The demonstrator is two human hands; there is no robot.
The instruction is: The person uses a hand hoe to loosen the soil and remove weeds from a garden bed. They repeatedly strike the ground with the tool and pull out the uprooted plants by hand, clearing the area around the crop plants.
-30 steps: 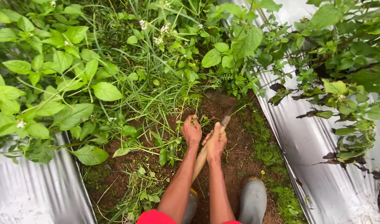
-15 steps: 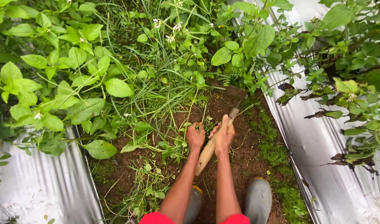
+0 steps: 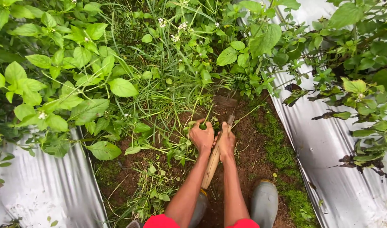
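My left hand (image 3: 202, 136) is closed around a bunch of green grass stems (image 3: 198, 112) that rise from the brown soil (image 3: 248, 152). Beside it, my right hand (image 3: 226, 141) grips a wooden-handled tool (image 3: 213, 158). The handle slants back toward my body between my forearms. Its metal neck (image 3: 230, 120) points forward into the ground, and the blade is hidden in the soil and weeds. The two hands almost touch.
Grey rubber boots (image 3: 264, 204) stand on the soil furrow. Silver plastic mulch sheets (image 3: 328, 147) flank it on both sides, another at the left (image 3: 41, 190). Leafy plants (image 3: 75, 76) crowd the left and right (image 3: 354, 84). Moss (image 3: 282, 152) lines the right edge.
Both hands have shifted slightly forward. The left hand went from resting on the soil to closing on the grass stems. The view has tilted down a little.
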